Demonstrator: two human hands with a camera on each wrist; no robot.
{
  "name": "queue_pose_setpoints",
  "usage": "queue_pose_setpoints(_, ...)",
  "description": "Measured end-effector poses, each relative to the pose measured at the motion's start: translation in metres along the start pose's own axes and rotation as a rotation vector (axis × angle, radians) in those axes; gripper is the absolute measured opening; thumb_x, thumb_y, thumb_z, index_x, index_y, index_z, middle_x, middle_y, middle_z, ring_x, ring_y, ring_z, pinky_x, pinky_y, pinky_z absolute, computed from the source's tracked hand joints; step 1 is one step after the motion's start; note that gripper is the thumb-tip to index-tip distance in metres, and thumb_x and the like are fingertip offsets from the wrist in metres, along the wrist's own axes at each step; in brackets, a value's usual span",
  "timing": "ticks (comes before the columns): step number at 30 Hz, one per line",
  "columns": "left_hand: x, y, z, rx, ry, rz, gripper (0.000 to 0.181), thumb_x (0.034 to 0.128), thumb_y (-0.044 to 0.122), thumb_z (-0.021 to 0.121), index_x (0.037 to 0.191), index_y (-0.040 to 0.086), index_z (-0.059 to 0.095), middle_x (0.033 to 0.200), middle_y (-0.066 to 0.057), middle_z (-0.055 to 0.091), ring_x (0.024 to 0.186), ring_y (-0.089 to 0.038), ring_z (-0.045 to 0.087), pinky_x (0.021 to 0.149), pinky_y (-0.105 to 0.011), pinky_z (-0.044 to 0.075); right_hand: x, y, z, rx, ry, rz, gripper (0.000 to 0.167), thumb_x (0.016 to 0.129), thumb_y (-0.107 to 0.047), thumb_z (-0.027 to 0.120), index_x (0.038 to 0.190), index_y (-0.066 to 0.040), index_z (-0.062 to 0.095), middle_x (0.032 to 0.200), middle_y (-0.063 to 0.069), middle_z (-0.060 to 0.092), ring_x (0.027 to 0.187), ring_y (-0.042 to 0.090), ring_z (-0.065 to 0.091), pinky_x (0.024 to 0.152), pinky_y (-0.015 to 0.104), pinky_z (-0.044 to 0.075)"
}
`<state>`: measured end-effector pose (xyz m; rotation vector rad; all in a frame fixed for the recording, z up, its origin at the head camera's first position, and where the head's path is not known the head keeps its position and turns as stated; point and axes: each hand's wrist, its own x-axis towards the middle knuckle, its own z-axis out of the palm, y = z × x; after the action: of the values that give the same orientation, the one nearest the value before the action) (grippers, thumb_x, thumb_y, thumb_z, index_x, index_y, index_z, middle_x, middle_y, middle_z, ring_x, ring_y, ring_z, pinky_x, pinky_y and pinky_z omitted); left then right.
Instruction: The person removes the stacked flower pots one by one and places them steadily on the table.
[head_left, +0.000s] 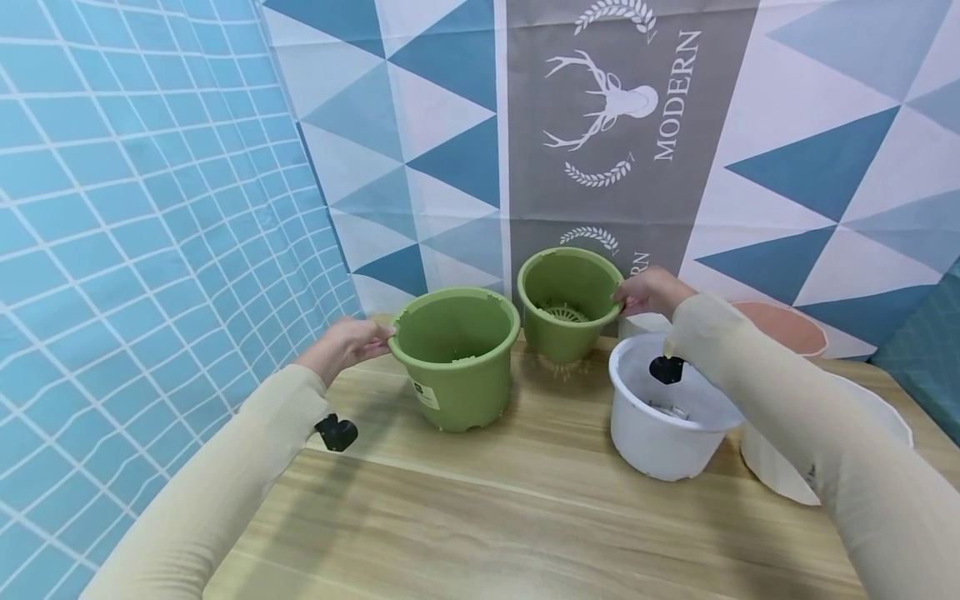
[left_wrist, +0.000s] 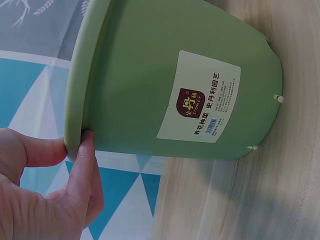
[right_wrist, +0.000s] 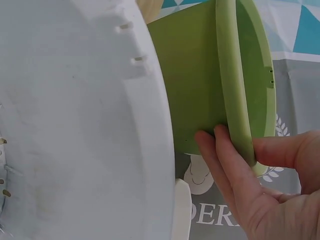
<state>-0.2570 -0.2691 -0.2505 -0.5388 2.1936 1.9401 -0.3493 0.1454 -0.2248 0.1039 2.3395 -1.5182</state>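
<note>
Two green plastic flower pots stand side by side. My left hand (head_left: pixel 352 343) pinches the left rim of the nearer flower pot (head_left: pixel 467 396), thumb inside and fingers under the lip. A white label (left_wrist: pixel 202 97) shows on its wall in the left wrist view; its base meets the wooden table. Farther back, my right hand (head_left: pixel 651 292) grips the right rim of the other flower pot (head_left: pixel 561 340), whose slotted bottom shows inside. Small spots of light fall on the table below that pot; whether its base touches the wood, I cannot tell.
A white pot (head_left: pixel 652 446) with small pieces inside stands under my right forearm. Behind that sleeve are a larger white container (head_left: pixel 772 467) and a terracotta-coloured pot (head_left: pixel 783 327). Patterned cloth (head_left: pixel 450 125) backs the wooden table (head_left: pixel 480 533); blue checked cloth (head_left: pixel 135 208) hangs left.
</note>
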Motion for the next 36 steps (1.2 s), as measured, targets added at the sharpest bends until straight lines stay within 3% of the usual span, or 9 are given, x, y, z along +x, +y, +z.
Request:
queue_pose_setpoints(4,0.000,0.000,0.000,-0.002,0.003,-0.001,0.054,0.0935,-0.005,0.050,0.143,-0.011,0.030,0.079,-0.002,0.058,0.064,-0.007,0.063,0.079,-0.014,0.061,0.000,-0.001,0.000,-0.021,-0.031,-0.013,0.033,0.094,0.005,0.048,0.124,0.018,0.043,0.109,0.021,0.049,0.066,0.011,0.060,0.097,0.029,0.059)
queue_pose_setpoints(9,-0.002,0.000,0.000,-0.002,0.005,0.002,0.053,0.0933,-0.005,0.051,0.142,-0.011,0.030,0.072,0.000,0.059,0.064,-0.007,0.064,0.079,-0.014,0.061,0.003,-0.001,-0.002,-0.029,-0.091,-0.011,0.018,0.094,0.004,0.045,0.108,0.014,0.051,0.103,0.018,0.051,0.061,0.007,0.060,0.074,0.019,0.064)
queue_pose_setpoints(12,-0.002,0.000,0.000,-0.002,0.003,0.002,0.053,0.0933,-0.004,0.051,0.142,-0.011,0.031,0.072,0.000,0.060,0.065,-0.008,0.064,0.081,-0.014,0.061,0.004,-0.002,-0.002,-0.032,-0.110,-0.005,0.010,0.094,0.004,0.045,0.099,0.009,0.052,0.102,0.017,0.051,0.062,0.007,0.060,0.070,0.017,0.063)
queue_pose_setpoints(16,-0.003,-0.001,0.001,-0.007,0.005,-0.001,0.053,0.0931,-0.004,0.052,0.141,-0.011,0.031,0.072,-0.001,0.060,0.065,-0.008,0.064,0.082,-0.015,0.062,0.004,-0.005,-0.003,-0.049,-0.118,0.010,0.015,0.095,0.004,0.045,0.106,0.011,0.051,0.105,0.018,0.052,0.062,0.008,0.061,0.075,0.019,0.064)
queue_pose_setpoints(25,-0.003,-0.001,0.000,-0.007,0.007,0.002,0.054,0.0929,-0.005,0.052,0.142,-0.011,0.030,0.078,-0.003,0.060,0.066,-0.009,0.065,0.081,-0.015,0.062,0.006,-0.010,-0.004,-0.044,-0.133,0.040,0.034,0.097,0.003,0.042,0.127,0.017,0.041,0.133,0.029,0.041,0.064,0.010,0.060,0.089,0.023,0.062)
queue_pose_setpoints(29,-0.002,-0.001,0.000,0.001,0.017,-0.003,0.054,0.0929,-0.004,0.052,0.142,-0.010,0.030,0.083,-0.004,0.058,0.069,-0.009,0.064,0.082,-0.015,0.061,0.009,-0.008,-0.001,-0.024,-0.145,0.055,0.045,0.097,0.004,0.041,0.138,0.018,0.030,0.149,0.032,0.029,0.064,0.010,0.060,0.105,0.031,0.053)
queue_pose_setpoints(32,-0.002,-0.001,0.000,0.007,0.026,-0.003,0.053,0.0928,-0.004,0.053,0.141,-0.010,0.032,0.083,-0.004,0.058,0.069,-0.009,0.064,0.082,-0.016,0.062,0.010,-0.007,0.002,-0.025,-0.137,0.058,0.048,0.097,0.003,0.041,0.141,0.017,0.027,0.151,0.031,0.027,0.065,0.010,0.060,0.111,0.035,0.046)
queue_pose_setpoints(36,-0.002,-0.001,0.001,0.003,0.028,-0.002,0.053,0.0926,-0.004,0.053,0.141,-0.010,0.033,0.083,-0.004,0.058,0.068,-0.009,0.064,0.082,-0.016,0.062,0.010,-0.006,0.003,-0.030,-0.115,0.048,0.047,0.097,0.003,0.042,0.140,0.017,0.028,0.150,0.031,0.029,0.062,0.010,0.060,0.110,0.035,0.047)
